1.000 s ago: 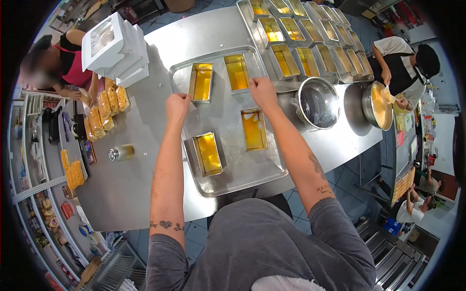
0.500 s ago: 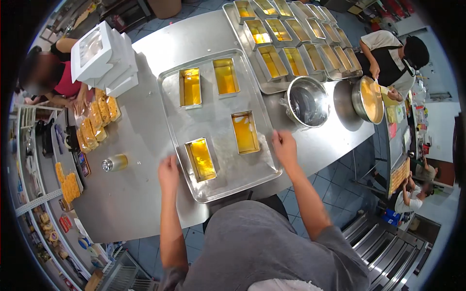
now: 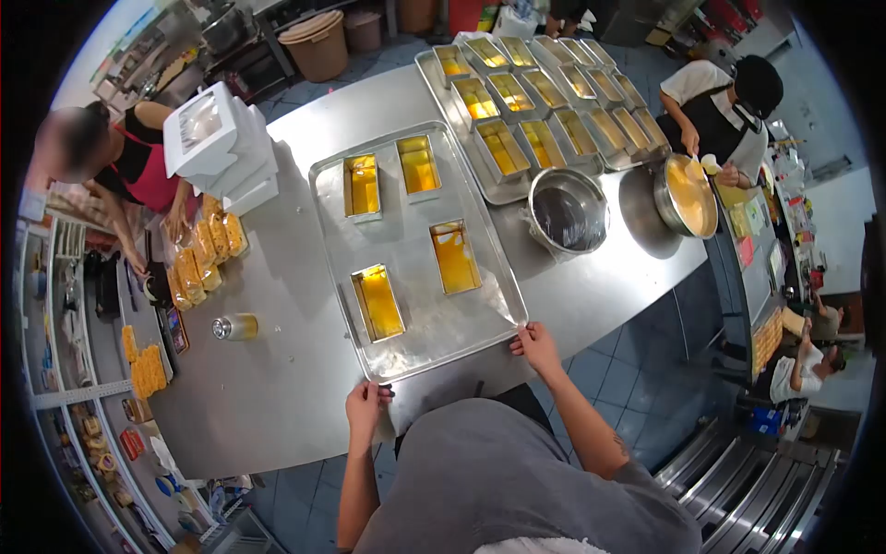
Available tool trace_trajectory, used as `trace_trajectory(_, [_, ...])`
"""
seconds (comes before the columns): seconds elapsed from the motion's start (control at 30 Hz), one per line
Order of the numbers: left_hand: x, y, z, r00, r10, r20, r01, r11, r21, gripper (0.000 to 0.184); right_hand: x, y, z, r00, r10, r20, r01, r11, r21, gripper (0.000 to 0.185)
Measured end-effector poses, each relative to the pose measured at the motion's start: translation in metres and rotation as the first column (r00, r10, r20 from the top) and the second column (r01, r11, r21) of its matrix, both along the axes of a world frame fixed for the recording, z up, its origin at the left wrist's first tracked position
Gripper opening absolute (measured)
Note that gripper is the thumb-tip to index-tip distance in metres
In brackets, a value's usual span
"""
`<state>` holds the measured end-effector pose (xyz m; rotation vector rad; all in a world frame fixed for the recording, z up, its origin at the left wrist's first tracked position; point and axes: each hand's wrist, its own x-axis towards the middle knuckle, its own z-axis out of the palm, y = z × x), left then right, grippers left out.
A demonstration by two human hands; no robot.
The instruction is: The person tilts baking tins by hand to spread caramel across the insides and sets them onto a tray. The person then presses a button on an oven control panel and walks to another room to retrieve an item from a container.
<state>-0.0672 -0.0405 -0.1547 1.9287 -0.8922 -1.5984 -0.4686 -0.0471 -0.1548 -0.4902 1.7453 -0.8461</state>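
Observation:
A large metal baking tray lies on the steel table before me. On it stand several rectangular loaf tins with shiny yellow insides, among them a near-left tin and a near-right tin. My left hand is closed at the tray's near-left corner, fingers pinched at the rim. At the near-right corner, my right hand grips the rim between thumb and fingers. Both forearms reach in from below, either side of my grey shirt.
A second tray crowded with loaf tins stands beyond, next to a plastic-lined metal bowl. At right a co-worker holds a bowl of batter. White boxes, bagged food and a can stand left, near another person.
My hands have moved from the tray's sides to its near corners and now hold the rim. The left person's arm has reached down toward the table edge. The camera view has shifted slightly.

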Motion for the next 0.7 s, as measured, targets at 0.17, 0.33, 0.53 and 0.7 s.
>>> trace_trajectory(0.17, [0.004,-0.060,-0.003,0.998,0.041,0.044,-0.040,0.999,-0.033,0.027,0.010,-0.056,0.005,0.994,0.042,0.101,-0.037,0.998,-0.052,0.038])
trace_trajectory(0.33, [0.002,-0.112,-0.008,0.994,0.083,0.063,-0.081,0.996,-0.038,0.024,0.011,-0.111,0.000,0.990,0.050,0.134,-0.043,0.998,-0.052,0.038])
trace_trajectory(0.53, [0.004,-0.158,-0.012,0.976,0.185,-0.116,-0.190,0.981,-0.039,0.025,0.002,-0.165,-0.011,0.950,0.072,0.304,-0.057,0.997,-0.058,0.035])
trace_trajectory(0.7, [-0.002,-0.185,-0.011,0.926,0.270,-0.265,-0.289,0.957,-0.032,0.023,0.004,-0.189,-0.004,0.941,0.105,0.323,-0.072,0.991,-0.112,0.035])
